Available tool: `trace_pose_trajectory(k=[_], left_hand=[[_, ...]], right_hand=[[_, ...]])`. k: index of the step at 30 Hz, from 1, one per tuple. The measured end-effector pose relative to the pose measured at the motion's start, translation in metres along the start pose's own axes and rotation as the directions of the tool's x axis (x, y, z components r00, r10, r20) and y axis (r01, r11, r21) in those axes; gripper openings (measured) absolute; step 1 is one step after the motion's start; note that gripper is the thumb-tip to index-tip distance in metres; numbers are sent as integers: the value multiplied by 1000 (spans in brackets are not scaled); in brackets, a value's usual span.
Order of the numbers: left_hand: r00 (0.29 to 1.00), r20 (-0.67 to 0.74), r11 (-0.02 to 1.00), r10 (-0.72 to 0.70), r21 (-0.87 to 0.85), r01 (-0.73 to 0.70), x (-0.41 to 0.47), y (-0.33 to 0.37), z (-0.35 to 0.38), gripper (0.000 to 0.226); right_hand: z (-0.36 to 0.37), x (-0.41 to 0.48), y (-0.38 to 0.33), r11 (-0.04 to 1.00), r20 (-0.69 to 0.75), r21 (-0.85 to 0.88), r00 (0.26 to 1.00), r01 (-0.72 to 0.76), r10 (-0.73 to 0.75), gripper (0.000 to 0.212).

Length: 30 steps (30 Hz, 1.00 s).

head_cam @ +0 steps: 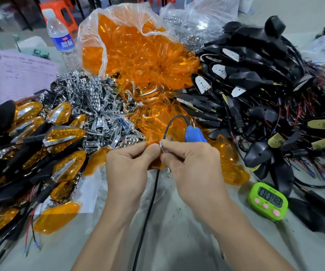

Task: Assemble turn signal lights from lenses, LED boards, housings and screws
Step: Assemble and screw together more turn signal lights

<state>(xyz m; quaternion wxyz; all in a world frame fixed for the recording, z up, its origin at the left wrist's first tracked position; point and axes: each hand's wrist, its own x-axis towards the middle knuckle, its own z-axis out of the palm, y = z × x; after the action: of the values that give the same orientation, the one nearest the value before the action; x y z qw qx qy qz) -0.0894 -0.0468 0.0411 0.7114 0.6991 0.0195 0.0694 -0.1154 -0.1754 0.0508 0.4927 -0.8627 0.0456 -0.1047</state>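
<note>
We've got left hand point(126, 169) and right hand point(193, 167) together over the near table point(177, 241), fingers curled: left pinches an orange lens point(157, 165), right pinches a small chrome piece point(162, 148) against it. Just behind the right we see a blue corded tool point(194, 133), with the green timer point(268, 200) off right. Further out: finished lights point(64, 133) left, chrome reflectors point(97, 102) beyond, black housings point(255, 81) right, lens bag point(134, 55) farthest

Hands point(127, 165) hide most of the pinched lens point(156, 165).
</note>
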Motion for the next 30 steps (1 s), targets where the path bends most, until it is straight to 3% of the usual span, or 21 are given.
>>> trace_pose_trajectory(k=[4,7,9,12,15,18,19,21,24,26,30], left_hand=[[999,-13,999,-38,16,38,0,-2,-2,36],[998,-12,987,70,149,-67,0,-3,-2,39],[994,-16,976,110,189,-105,0,-4,0,33],[999,-22,999,31,45,-30,0,-5,6,26],[981,-15,951,-194,-248,184,1,-5,10,17],[945,-15,864,-326,-411,291,4,-7,5,9],[943,-9,850,-331,-438,294,5,-7,3,7],[952,21,842,-305,-461,280,6,-6,2,8],[968,56,869,-245,-429,245,4,-5,4,8],[967,69,853,-244,-459,248,2,-4,8,8],[962,72,832,-265,-487,266,1,0,11,7]], right_hand=[[1,6,3,999,59,31,998,5,-7,36],[0,12,4,999,109,41,994,-8,3,58],[2,11,7,999,67,44,998,5,-8,56],[9,6,11,999,-20,-12,999,49,-49,34],[14,1,13,990,-42,-35,989,140,-141,29],[13,-2,17,989,1,132,998,-69,70,39],[13,-3,18,952,41,255,986,-168,163,43],[15,-3,20,763,189,559,945,-326,266,39],[15,-6,21,523,295,758,920,-389,258,19],[12,-4,20,480,294,792,925,-377,241,18],[7,2,20,501,276,796,940,-340,199,26]])
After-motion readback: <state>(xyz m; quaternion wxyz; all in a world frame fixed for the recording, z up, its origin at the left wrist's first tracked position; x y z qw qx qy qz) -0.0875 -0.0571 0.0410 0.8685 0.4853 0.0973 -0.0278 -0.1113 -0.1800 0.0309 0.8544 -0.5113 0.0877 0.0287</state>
